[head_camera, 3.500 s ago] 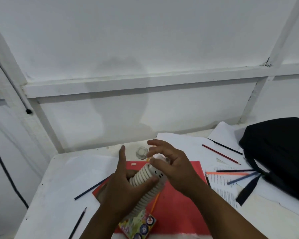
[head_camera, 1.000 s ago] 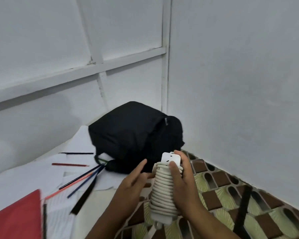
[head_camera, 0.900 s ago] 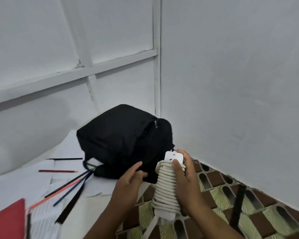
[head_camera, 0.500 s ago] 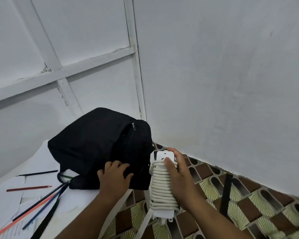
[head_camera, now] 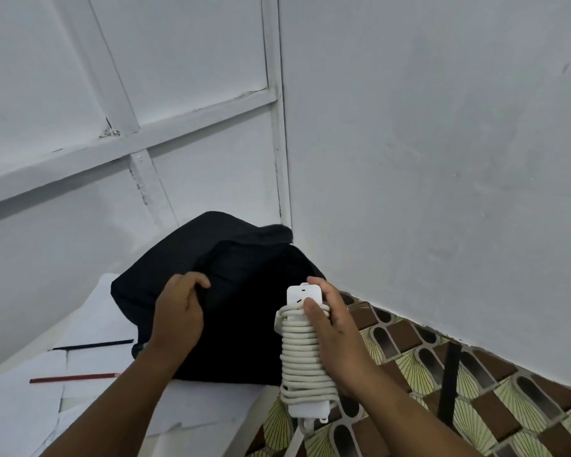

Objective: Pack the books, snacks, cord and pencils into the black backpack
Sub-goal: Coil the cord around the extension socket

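The black backpack (head_camera: 241, 291) lies at the table's right end, in the corner of the white walls. My left hand (head_camera: 178, 315) grips a fold of its fabric on the near left side and lifts it. My right hand (head_camera: 337, 338) holds the white power strip with its cord (head_camera: 302, 357) wound round it, upright, just right of the backpack. A dark pencil (head_camera: 93, 344) and a red pencil (head_camera: 73, 377) lie on the white papers (head_camera: 20, 404) left of the bag. Books and snacks are out of view.
White walls close in behind and to the right. The table's right edge (head_camera: 244, 427) drops to a brown and green patterned floor (head_camera: 409, 357), where a black strap (head_camera: 449, 380) lies.
The view swung right, from the red folder to the backpack. My left hand let go of the cord bundle, reached to the backpack and now grips its fabric. My right hand keeps the bundle.
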`<action>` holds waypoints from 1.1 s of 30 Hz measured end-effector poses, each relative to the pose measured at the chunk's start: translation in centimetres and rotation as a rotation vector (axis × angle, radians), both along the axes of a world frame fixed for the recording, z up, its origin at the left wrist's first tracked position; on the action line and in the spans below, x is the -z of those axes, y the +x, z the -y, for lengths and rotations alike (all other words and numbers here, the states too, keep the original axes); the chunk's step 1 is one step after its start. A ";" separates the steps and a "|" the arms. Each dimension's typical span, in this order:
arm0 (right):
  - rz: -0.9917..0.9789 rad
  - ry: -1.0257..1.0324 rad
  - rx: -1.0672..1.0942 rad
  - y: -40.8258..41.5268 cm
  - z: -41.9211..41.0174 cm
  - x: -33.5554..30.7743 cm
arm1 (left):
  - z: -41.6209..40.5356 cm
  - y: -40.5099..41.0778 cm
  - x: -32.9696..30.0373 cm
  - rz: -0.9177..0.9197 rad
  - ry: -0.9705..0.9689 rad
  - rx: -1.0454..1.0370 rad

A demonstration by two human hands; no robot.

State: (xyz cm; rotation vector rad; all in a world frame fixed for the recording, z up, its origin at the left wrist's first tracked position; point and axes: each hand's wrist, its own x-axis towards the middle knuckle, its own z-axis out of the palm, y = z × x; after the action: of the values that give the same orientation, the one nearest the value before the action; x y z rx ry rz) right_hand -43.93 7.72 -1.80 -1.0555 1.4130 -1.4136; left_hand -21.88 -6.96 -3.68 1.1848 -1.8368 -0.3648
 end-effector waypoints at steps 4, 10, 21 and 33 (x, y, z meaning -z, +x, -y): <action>-0.029 -0.012 -0.018 1.9 2.7 -0.5 | 0.4 0.2 0.1 0.162 0.182 0.075; 0.054 0.019 -0.030 2.1 5.5 0.2 | 1.0 0.6 2.4 0.815 0.016 -0.118; 0.042 0.097 -0.300 -0.9 10.7 2.7 | 2.0 1.4 2.3 0.439 0.073 0.054; -0.003 -0.115 -0.561 2.0 14.9 1.5 | 2.6 1.2 -5.0 0.104 0.198 -0.092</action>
State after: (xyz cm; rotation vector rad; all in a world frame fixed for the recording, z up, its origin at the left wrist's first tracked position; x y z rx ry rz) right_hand -41.96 -7.14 -3.28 -1.3935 0.9370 -1.0837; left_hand -20.66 -9.60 1.34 1.4427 -1.8603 -0.4480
